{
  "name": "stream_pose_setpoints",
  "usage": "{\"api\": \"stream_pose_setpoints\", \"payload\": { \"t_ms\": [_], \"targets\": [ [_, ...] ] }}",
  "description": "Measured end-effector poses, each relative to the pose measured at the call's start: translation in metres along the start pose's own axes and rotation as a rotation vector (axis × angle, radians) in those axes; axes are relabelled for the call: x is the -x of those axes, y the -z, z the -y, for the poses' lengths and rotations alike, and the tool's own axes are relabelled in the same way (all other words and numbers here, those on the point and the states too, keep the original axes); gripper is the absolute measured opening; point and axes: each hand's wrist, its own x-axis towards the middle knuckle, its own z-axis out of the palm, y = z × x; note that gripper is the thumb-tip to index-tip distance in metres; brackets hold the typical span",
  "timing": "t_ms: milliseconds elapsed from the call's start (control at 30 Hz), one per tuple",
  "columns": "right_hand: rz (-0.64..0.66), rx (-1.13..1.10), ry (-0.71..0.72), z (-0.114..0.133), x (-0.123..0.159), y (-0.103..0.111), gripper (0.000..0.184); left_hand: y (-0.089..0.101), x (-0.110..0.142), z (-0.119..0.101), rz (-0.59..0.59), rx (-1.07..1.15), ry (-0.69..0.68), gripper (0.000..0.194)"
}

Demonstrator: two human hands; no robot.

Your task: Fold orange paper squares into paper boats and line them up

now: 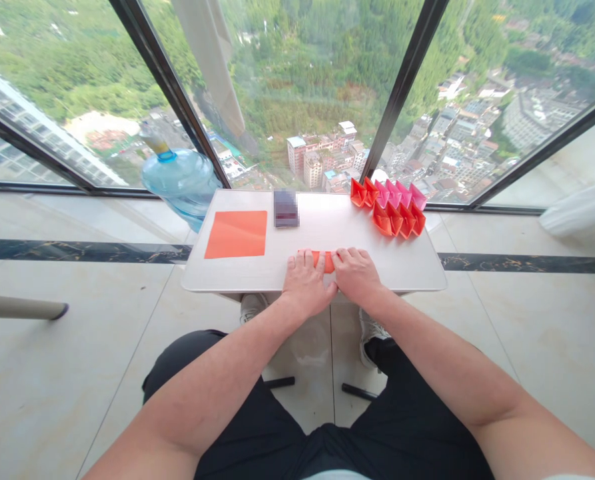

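A small folded strip of orange paper (323, 261) lies near the front edge of the white table (247, 275). Over its left part my left hand (307, 283) rests with fingers spread and lying flat, hiding that end. My right hand (358, 275) is closed at the strip's right end, its fingers bent and pressed together on the paper. Both thumbs come close together just in front of the strip. A flat orange sheet (237, 235) lies at the table's left. Several folded red paper pieces (400, 220) and pink paper pieces (394, 193) stand in rows at the back right.
A dark, blurred-out phone-like object (286, 208) lies at the table's back. Behind the left corner, a large blue water bottle (182, 180) leans on its side near the window frame (170, 80). A pale rounded leg (20, 307) reaches in from the left.
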Motion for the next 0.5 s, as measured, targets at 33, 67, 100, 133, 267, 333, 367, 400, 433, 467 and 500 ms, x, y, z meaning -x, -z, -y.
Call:
{"api": "stream_pose_setpoints", "payload": {
  "t_ms": [33, 67, 100, 133, 267, 333, 367, 400, 433, 467, 500],
  "targets": [
    [0.000, 0.013, -0.037, -0.002, 0.001, 0.000, 0.033, 0.000, 0.000, 0.000, 0.004, -0.001, -0.001, 0.075],
    [-0.002, 0.024, -0.069, -0.004, 0.003, 0.000, 0.033, 0.000, -0.001, 0.000, 0.005, -0.003, -0.004, 0.075],
    [-0.004, 0.033, -0.094, -0.006, 0.005, 0.000, 0.034, 0.000, -0.002, 0.001, 0.002, -0.007, -0.007, 0.074],
    [-0.007, 0.039, -0.114, -0.008, 0.006, 0.001, 0.034, 0.000, -0.002, 0.001, -0.006, -0.010, -0.011, 0.072],
    [0.002, 0.039, -0.154, -0.012, 0.009, 0.005, 0.037, 0.002, -0.004, 0.004, -0.052, -0.013, -0.006, 0.059],
    [0.011, 0.030, -0.176, -0.011, 0.009, 0.007, 0.037, 0.003, -0.005, 0.005, -0.061, -0.014, -0.003, 0.056],
    [0.014, 0.025, -0.186, -0.011, 0.008, 0.007, 0.037, 0.003, -0.004, 0.005, -0.064, -0.013, -0.003, 0.056],
    [0.016, 0.021, -0.195, -0.010, 0.008, 0.008, 0.036, 0.002, -0.004, 0.005, -0.067, -0.011, -0.006, 0.056],
    [0.017, 0.017, -0.201, -0.009, 0.007, 0.008, 0.036, 0.001, -0.004, 0.004, -0.070, -0.009, -0.009, 0.057],
    [0.019, 0.015, -0.204, -0.008, 0.007, 0.008, 0.035, 0.001, -0.003, 0.004, -0.072, -0.007, -0.009, 0.058],
    [0.022, 0.016, -0.207, -0.008, 0.006, 0.007, 0.035, 0.000, -0.003, 0.003, -0.072, -0.006, -0.008, 0.059]
  ]
}}
